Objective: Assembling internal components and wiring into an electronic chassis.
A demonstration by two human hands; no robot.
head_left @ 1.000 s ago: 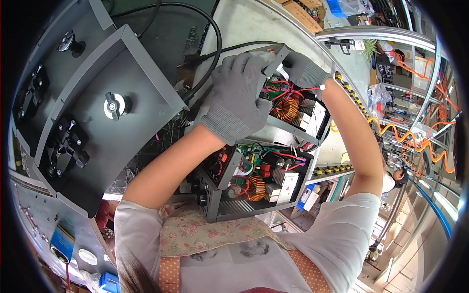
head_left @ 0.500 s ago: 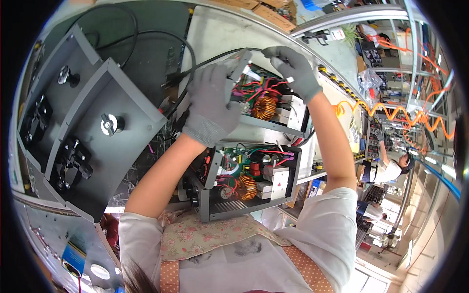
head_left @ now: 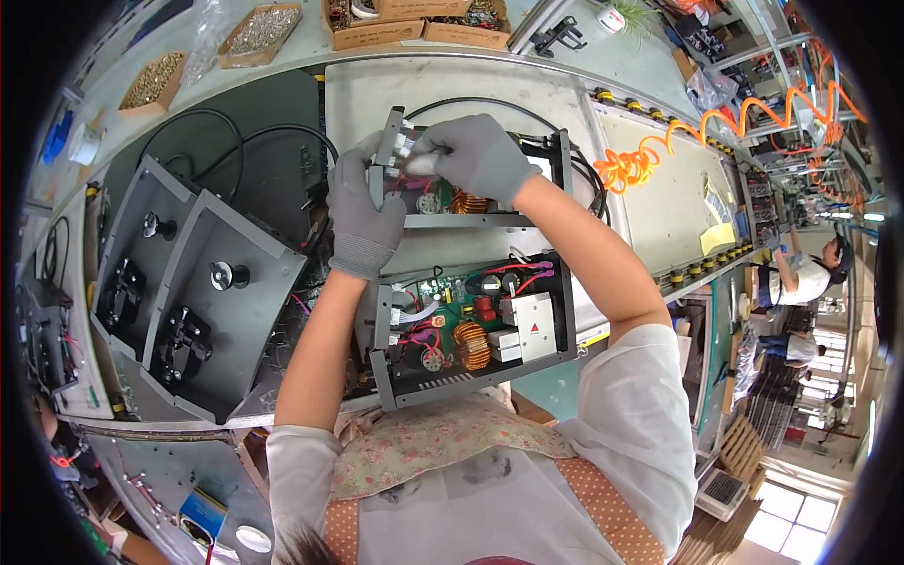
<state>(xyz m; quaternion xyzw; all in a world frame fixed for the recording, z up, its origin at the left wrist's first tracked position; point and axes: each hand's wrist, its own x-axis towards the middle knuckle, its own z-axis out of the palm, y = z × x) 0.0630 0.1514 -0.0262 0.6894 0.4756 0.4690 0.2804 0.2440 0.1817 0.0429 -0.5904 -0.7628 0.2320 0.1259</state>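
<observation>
A far metal chassis (head_left: 471, 221) with an exposed circuit board lies on the bench. My left hand (head_left: 363, 207), in a grey glove, is closed round the edge of its upright end panel (head_left: 389, 132). My gloved right hand (head_left: 485, 160) reaches in beside that panel with fingers pinched, close to white connectors (head_left: 403, 147). What the pinch holds is hidden by the fingers. Below the hands, a copper-wound coil (head_left: 468, 202) shows in part. Nearer to me stands a second open chassis (head_left: 471, 381), with a green board, a coil (head_left: 472, 346) and a silver heat sink (head_left: 533, 326).
Two grey covers (head_left: 221, 311) with black latches and round knobs stand at the left. A black cable (head_left: 490, 100) loops behind the far chassis. An orange coiled hose (head_left: 626, 169) hangs at the right. Boxes of small parts (head_left: 261, 33) line the back. Two people are at far right.
My right hand has come left, from the chassis's far edge to its end panel. My left hand has shifted down along the panel's outer side. The view has turned and moved too.
</observation>
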